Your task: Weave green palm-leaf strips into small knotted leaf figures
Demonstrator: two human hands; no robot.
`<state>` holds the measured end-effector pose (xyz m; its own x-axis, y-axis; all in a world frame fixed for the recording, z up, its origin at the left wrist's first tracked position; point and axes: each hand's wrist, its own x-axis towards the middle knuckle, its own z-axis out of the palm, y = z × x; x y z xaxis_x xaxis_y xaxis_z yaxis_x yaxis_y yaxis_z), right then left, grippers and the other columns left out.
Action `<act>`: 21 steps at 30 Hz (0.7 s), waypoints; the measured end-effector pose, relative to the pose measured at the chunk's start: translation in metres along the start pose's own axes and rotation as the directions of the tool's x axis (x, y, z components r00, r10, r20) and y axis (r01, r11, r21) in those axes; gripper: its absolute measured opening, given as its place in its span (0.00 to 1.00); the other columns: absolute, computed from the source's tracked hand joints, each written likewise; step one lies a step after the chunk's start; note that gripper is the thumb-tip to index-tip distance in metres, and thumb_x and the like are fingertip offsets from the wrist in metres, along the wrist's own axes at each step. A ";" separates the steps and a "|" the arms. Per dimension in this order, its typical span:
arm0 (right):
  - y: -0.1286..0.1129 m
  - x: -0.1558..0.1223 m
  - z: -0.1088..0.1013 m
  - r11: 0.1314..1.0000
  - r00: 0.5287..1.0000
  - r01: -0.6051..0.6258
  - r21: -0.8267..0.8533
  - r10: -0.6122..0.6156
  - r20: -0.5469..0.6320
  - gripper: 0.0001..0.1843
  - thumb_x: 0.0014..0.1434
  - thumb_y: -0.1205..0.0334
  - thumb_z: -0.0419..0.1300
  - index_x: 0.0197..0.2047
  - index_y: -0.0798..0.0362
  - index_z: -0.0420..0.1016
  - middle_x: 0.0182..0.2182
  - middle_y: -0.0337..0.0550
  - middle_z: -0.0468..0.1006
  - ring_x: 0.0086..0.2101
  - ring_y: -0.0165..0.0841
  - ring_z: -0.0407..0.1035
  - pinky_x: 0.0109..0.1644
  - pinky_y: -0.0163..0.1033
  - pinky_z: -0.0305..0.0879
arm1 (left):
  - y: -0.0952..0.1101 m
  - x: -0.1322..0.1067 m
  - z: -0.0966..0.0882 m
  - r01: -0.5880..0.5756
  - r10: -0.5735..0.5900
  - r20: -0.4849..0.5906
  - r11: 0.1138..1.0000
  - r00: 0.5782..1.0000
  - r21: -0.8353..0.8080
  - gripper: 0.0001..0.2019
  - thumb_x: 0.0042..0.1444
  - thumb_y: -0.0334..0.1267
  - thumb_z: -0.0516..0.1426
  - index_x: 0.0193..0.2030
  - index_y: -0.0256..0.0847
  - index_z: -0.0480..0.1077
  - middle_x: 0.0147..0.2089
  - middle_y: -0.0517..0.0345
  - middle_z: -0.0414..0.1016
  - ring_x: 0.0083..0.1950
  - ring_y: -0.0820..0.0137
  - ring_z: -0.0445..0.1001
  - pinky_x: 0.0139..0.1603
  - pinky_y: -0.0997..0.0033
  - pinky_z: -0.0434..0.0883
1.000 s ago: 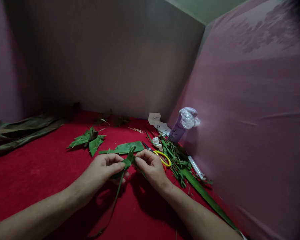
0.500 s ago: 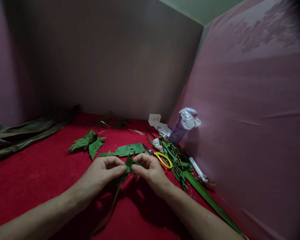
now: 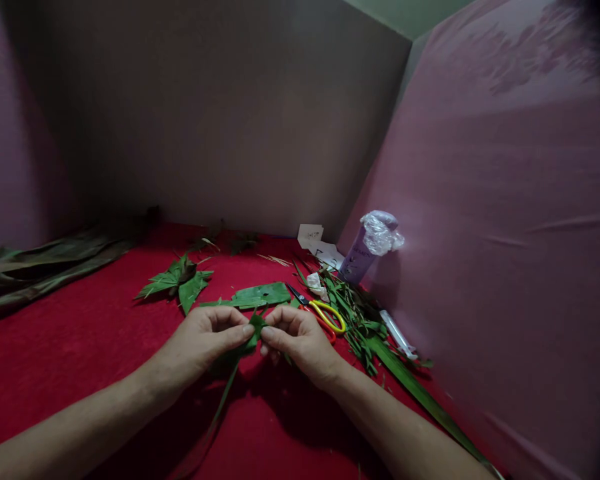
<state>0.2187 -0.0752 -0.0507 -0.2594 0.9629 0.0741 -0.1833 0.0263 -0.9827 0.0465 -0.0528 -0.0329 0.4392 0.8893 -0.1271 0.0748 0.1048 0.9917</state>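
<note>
Between my hands is a small folded piece of green leaf (image 3: 255,333), with a long thin strip trailing down to the lower left. My left hand (image 3: 207,337) pinches its left side between thumb and fingers. On the other side, my right hand (image 3: 297,340) pinches the leaf with thumb and forefinger, the remaining fingers curled beneath. Just beyond the fingers lies a flat length of cut leaf (image 3: 263,295). Scissors (image 3: 329,316) with yellow and red handles rest just past my right hand.
A star-like leaf piece (image 3: 177,281) lies left of centre on the red cloth (image 3: 80,347). Leaf scraps (image 3: 353,313) heap at right, by a purple container (image 3: 363,257) topped with clear plastic. Long dry leaves (image 3: 55,267) lie far left. White papers (image 3: 325,252) and thin sticks (image 3: 274,260) sit behind.
The leaf piece has turned slightly between my fingers, and its strip at the right now points down instead of sideways. Both hands keep their pinch in nearly the same place.
</note>
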 end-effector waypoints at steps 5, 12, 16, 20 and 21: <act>-0.002 -0.001 0.000 1.000 0.999 0.014 0.004 -0.014 -0.040 0.14 0.47 0.55 0.65 0.28 0.55 0.67 0.18 0.35 0.73 0.17 0.22 0.61 0.22 0.29 0.57 | 0.002 0.000 0.001 -0.018 0.019 0.029 1.000 0.999 -0.009 0.13 0.46 0.46 0.62 0.27 0.37 0.72 0.27 0.58 0.75 0.26 0.73 0.68 0.27 0.75 0.61; -0.002 -0.001 0.001 0.998 0.997 0.023 -0.052 -0.026 -0.066 0.15 0.49 0.52 0.63 0.28 0.55 0.67 0.17 0.34 0.72 0.16 0.21 0.59 0.21 0.28 0.55 | 0.002 0.000 -0.001 0.005 -0.005 0.027 1.000 1.000 -0.007 0.13 0.46 0.46 0.62 0.27 0.37 0.72 0.21 0.62 0.72 0.21 0.78 0.63 0.23 0.77 0.57; -0.003 -0.001 0.002 0.996 0.997 0.043 -0.076 -0.048 -0.060 0.15 0.52 0.51 0.61 0.28 0.55 0.68 0.18 0.35 0.72 0.17 0.22 0.60 0.22 0.29 0.56 | 0.005 -0.003 0.001 0.012 -0.010 0.064 1.000 0.998 -0.029 0.13 0.48 0.46 0.61 0.28 0.36 0.72 0.29 0.54 0.78 0.29 0.71 0.70 0.30 0.74 0.62; -0.003 -0.002 0.002 0.990 0.994 0.083 -0.117 -0.091 -0.060 0.13 0.52 0.53 0.61 0.28 0.55 0.67 0.19 0.36 0.73 0.18 0.23 0.62 0.23 0.29 0.55 | 0.006 -0.004 0.002 0.014 -0.014 0.021 1.000 1.000 0.023 0.14 0.48 0.47 0.60 0.26 0.36 0.72 0.27 0.55 0.77 0.27 0.72 0.69 0.27 0.74 0.61; -0.002 -0.002 0.002 0.987 0.993 0.092 -0.131 -0.101 -0.063 0.13 0.52 0.54 0.61 0.28 0.55 0.67 0.19 0.36 0.73 0.19 0.23 0.62 0.23 0.29 0.54 | 0.005 -0.004 0.002 0.006 -0.006 0.017 1.000 1.000 0.029 0.14 0.48 0.47 0.60 0.26 0.36 0.72 0.27 0.55 0.77 0.26 0.72 0.68 0.27 0.74 0.61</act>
<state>0.2179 -0.0781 -0.0482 -0.1793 0.9703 0.1623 -0.0811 0.1498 -0.9854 0.0470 -0.0570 -0.0276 0.4537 0.8811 -0.1334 0.1028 0.0970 0.9900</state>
